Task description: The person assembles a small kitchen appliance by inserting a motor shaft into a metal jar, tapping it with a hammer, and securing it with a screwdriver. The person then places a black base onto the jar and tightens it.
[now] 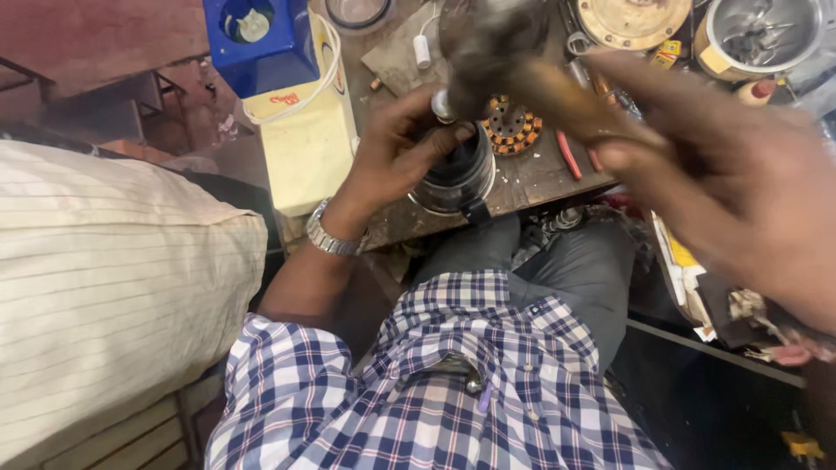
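Two hands busy: left hand [396,152] grips motor housing [455,174]; right hand [723,187] raises hammer [496,43].

The round metal motor housing [455,178] is silvery grey with a black band. The hammer with a wooden handle [557,96] shows a dark, blurred head and a tan-brown shaft. The wound stator ring [511,126] is black with orange spots. The worn wooden counter [531,178] is dull brown. The square plastic box [261,43] is bright blue, standing on a pale yellow casing [305,144]. The wristwatch [329,233] is silver. The checked shirt [435,383] is navy and white with thin red lines. The striped cloth [104,287] is cream with fine dark lines.
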